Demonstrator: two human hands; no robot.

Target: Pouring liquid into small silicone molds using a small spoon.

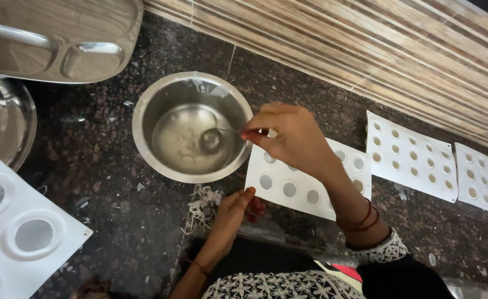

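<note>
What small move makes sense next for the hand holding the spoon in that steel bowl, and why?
Probably lift the small metal spoon across to the white round-holed mould tray: the right hand has its bowl dipped in the round steel bowl, and the left hand touches the mould's edge.

4 white moulds [302, 182], 1 steel bowl [144, 105], 1 spoon [212, 139], 1 steel tray [61, 39], 1 steel plate [6, 122].
</note>
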